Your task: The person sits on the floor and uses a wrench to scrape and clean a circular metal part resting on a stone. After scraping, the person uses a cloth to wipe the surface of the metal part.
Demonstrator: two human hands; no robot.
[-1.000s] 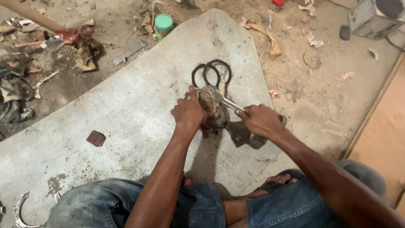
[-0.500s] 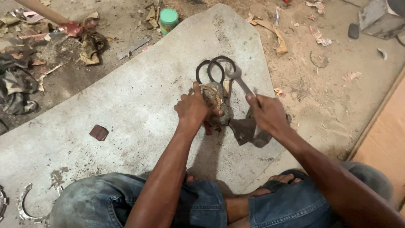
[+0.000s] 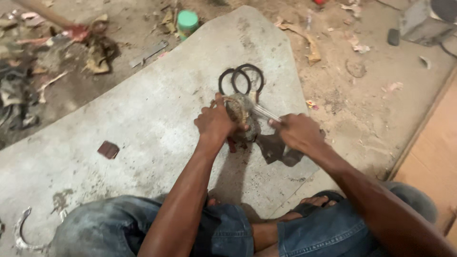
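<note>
While the left hand (image 3: 215,123) clamps a grimy, heavy-looking metal part (image 3: 240,119) on the concrete slab (image 3: 143,109), the right hand (image 3: 297,133) grips a thin, stiff metal tool (image 3: 265,113); hold it by its bulk.

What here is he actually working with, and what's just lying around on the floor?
In hand:
- left hand gripping a grimy round part
- right hand holding a thin metal tool against it
- two dark rings just beyond
- grey slab underneath

Lying about:
- green-capped container
- small brown block
- rags and scraps
- curved metal piece
</note>
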